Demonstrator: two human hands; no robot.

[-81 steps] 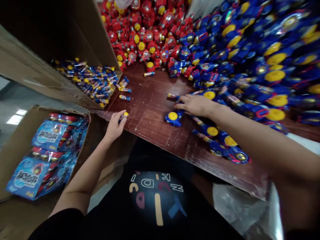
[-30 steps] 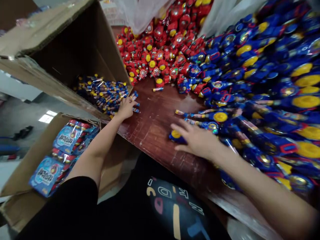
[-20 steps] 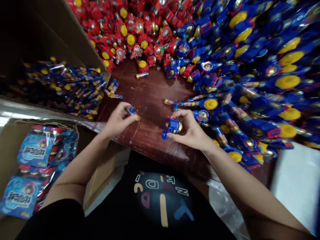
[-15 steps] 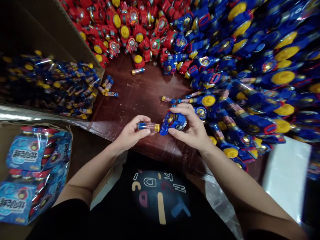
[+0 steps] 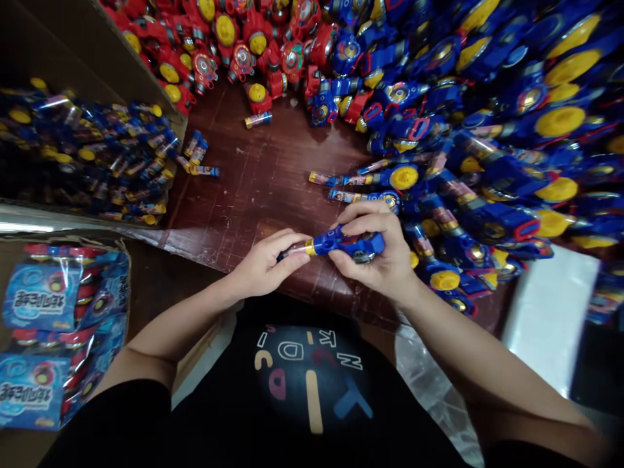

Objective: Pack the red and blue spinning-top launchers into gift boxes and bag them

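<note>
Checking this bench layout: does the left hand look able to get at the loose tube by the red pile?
Probably yes, once free: bare table lies between the left hand and the loose tube, but the hand grips another tube against the blue toy.

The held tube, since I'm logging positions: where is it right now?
In the head view, just left of centre: the left hand holds the tube, its yellow end meeting the blue toy in the right hand.
</note>
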